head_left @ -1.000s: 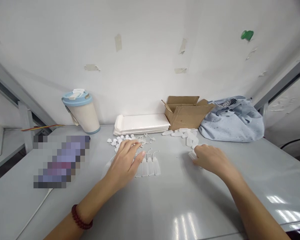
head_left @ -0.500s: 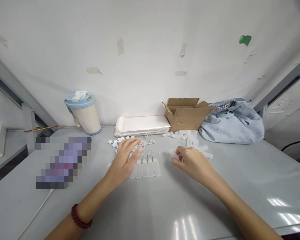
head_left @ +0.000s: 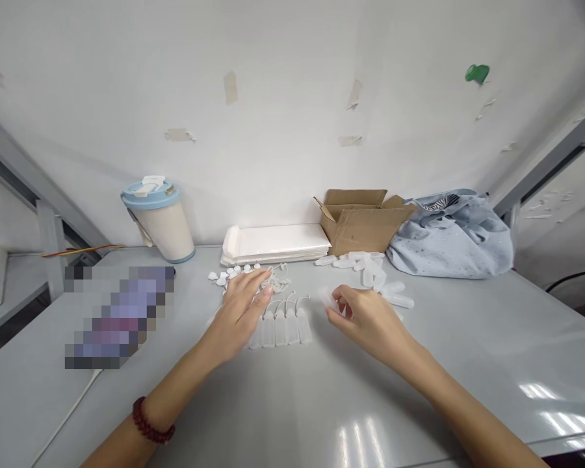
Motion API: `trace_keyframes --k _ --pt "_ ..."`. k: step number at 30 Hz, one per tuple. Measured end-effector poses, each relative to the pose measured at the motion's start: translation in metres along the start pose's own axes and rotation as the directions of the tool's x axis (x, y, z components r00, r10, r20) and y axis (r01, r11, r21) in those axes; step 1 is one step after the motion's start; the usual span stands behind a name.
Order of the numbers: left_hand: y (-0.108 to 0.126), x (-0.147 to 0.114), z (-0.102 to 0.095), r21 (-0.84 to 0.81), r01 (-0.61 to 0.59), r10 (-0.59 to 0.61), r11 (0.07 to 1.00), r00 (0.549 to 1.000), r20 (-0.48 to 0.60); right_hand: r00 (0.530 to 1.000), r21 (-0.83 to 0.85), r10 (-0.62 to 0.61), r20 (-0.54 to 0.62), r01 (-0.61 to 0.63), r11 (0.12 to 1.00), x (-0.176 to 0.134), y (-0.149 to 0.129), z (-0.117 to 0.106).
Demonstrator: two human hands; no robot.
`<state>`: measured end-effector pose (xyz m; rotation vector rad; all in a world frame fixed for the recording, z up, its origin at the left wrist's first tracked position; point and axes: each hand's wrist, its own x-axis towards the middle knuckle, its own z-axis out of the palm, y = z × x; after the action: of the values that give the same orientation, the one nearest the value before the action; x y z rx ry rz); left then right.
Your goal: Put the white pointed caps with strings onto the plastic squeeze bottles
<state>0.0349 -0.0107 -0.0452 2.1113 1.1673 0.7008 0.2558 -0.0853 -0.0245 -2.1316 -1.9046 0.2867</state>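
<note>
My left hand (head_left: 238, 317) hovers with its fingers stretched out over small white caps (head_left: 220, 278) and a tangle of white cords (head_left: 279, 283). It holds nothing that I can see. Beside its thumb lies a row of several translucent flat plastic sleeves (head_left: 281, 329), each with a thin white cord at its top; my hand hides the row's left end. My right hand (head_left: 373, 320) pinches a translucent plastic sleeve (head_left: 326, 297) that is blurred and sticks out to the left of its fingertips. More loose sleeves (head_left: 374, 273) are heaped behind that hand.
Stacked white padded envelopes (head_left: 277, 242) and an open cardboard box (head_left: 363, 231) stand along the wall. At the right is a pale blue cloth bag (head_left: 453, 240). At the left stand a lidded cup (head_left: 163, 221) and a pixelated phone-like device (head_left: 121, 318) with a white cable (head_left: 68, 416).
My right hand has moved slightly left with the sleeve, towards the row. My left hand stays nearly in place. The whole view has shifted a little.
</note>
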Motion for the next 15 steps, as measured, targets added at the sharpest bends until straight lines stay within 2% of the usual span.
trace_keyframes --k 11,15 --pt "0.0061 0.0005 -0.0084 0.103 -0.088 0.092 0.991 0.995 -0.034 0.999 0.014 -0.035 -0.005 0.035 0.999 -0.0001 0.0009 0.0033" --pt "0.0018 0.0016 -0.0052 0.133 -0.032 0.032 0.991 0.999 0.005 0.999 0.012 -0.048 -0.013 0.048 0.999 0.0 0.001 0.0045"
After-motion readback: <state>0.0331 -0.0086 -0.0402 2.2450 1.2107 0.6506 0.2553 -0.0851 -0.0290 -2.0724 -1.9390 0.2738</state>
